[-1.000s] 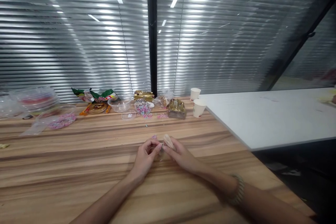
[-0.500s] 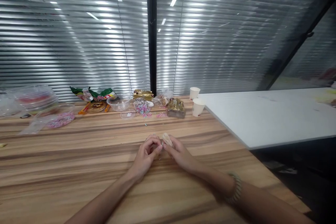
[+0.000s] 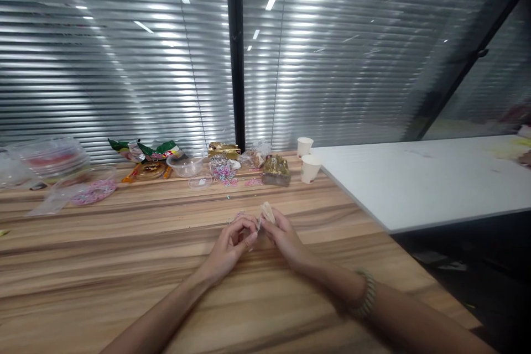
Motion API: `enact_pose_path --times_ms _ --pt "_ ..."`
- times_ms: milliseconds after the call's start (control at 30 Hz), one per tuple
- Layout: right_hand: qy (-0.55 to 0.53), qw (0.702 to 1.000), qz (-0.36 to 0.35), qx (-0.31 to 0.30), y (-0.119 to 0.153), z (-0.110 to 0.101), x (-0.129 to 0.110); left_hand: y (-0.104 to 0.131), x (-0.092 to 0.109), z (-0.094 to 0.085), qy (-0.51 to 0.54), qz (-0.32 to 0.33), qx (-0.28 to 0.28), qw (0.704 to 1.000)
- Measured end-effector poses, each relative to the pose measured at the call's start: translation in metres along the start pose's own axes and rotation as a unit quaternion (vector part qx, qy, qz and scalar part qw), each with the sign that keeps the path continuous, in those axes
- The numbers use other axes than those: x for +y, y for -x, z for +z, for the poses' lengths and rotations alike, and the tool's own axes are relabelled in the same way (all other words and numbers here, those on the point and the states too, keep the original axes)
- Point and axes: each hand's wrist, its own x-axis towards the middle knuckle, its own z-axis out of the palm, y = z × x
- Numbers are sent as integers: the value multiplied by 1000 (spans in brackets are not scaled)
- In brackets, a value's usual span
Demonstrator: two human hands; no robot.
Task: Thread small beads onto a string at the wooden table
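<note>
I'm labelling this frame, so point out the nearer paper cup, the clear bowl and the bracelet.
Nearer paper cup (image 3: 310,169), head view, on its side wall.
Clear bowl (image 3: 185,166), head view, on its front wall.
Bracelet (image 3: 365,293), head view, on the band across the right wrist.

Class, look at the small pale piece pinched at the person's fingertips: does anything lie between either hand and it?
Nothing visible does. The left hand and right hand meet at the pale piece, fingertips closed on it above the wooden table.

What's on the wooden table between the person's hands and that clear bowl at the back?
Mostly bare wood; only a small clear lid and scattered specks before the clear bowl, seen from the head view.
</note>
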Motion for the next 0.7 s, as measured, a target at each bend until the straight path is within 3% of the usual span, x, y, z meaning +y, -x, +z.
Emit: enact_pose_path --times_ms 167,333,533,700 --pt "45 998 -41 14 -1 -4 4 0 -1 0 60 -98 -55 992" --pt "121 989 -76 -24 2 -7 2 -1 -2 -4 76 -155 -56 983" --pt "171 971 -54 -159 2 -15 -7 -1 -7 -12 70 -160 34 984" --pt "55 980 47 -186 2 -18 -2 -4 -14 -17 11 -132 129 983"
